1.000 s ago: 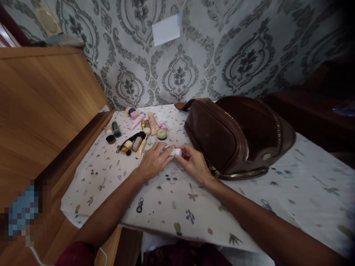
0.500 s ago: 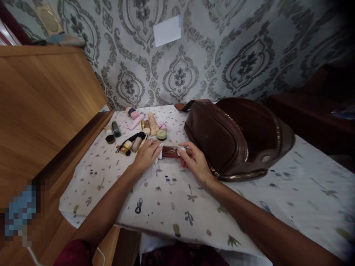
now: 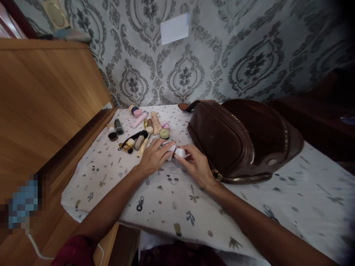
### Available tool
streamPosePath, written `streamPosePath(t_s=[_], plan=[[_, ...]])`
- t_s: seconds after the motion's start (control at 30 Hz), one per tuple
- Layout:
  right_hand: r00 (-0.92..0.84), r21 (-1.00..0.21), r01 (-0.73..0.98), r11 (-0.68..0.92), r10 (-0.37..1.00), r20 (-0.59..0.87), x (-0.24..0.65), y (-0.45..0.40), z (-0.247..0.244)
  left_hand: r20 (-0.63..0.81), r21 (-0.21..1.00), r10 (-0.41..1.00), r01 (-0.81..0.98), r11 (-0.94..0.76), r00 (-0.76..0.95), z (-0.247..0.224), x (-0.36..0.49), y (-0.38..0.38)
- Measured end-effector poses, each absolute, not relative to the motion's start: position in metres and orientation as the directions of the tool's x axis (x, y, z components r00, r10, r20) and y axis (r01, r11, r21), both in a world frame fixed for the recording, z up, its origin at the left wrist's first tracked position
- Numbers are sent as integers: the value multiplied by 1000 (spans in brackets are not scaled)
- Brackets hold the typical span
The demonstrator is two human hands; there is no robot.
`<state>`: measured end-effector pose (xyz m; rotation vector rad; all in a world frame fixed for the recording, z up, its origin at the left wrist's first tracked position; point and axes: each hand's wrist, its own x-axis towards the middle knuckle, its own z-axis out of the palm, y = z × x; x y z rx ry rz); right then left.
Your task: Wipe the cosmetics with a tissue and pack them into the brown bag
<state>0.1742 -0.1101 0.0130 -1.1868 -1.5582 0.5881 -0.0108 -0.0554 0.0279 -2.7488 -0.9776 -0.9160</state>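
Over the middle of the patterned cloth, my left hand [image 3: 154, 156] is closed on a crumpled white wipe [image 3: 170, 150]. My right hand [image 3: 197, 164] pinches a small bottle, whose round white end [image 3: 180, 152] faces up toward me. The wipe lies against the bottle, and my fingers hide most of the bottle's body. Just beyond my left hand are a round green-topped jar [image 3: 164, 133], a peach tube [image 3: 156, 123] and a pale yellow tube [image 3: 142, 147]. Close to the right of my right hand sits a brown leather bag [image 3: 219, 136] with its zipped top open.
More cosmetics lie at the back left, among them a pink tube [image 3: 138, 120], a dark green bottle [image 3: 118, 126] and a dark-capped jar [image 3: 112, 136]. A wooden panel [image 3: 50, 81] borders the left side. The patterned wall [image 3: 183, 77] rises behind the cloth-covered table [image 3: 172, 207].
The small reddish-brown bottle, seen lengthwise before, has been turned so its white end shows. My left hand and the wipe have moved right, over its side. The view has shifted slightly.
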Motion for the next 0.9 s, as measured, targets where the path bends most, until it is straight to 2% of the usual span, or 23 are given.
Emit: streamPosePath(t_s=[0.17,0.37,0.53,0.73,0.9], plan=[[99,-892,332,306,929,356,176,-109,11,547,145,613,657,-740,570,20,-19,-42],[165,-955,166,245,948,272,177,-103,5,482,167,682,707,-687,550,12,-23,-36],[151,-968,95,234,957,246,177,-102,9,505,284,707,678,-678,495,10,-19,-39],[98,-933,221,284,945,311,177,-106,11,521,371,737,663,-650,430,17,-12,-47],[56,-879,316,357,918,393,176,-109,8,585,443,689,544,-713,428,25,-2,-58]])
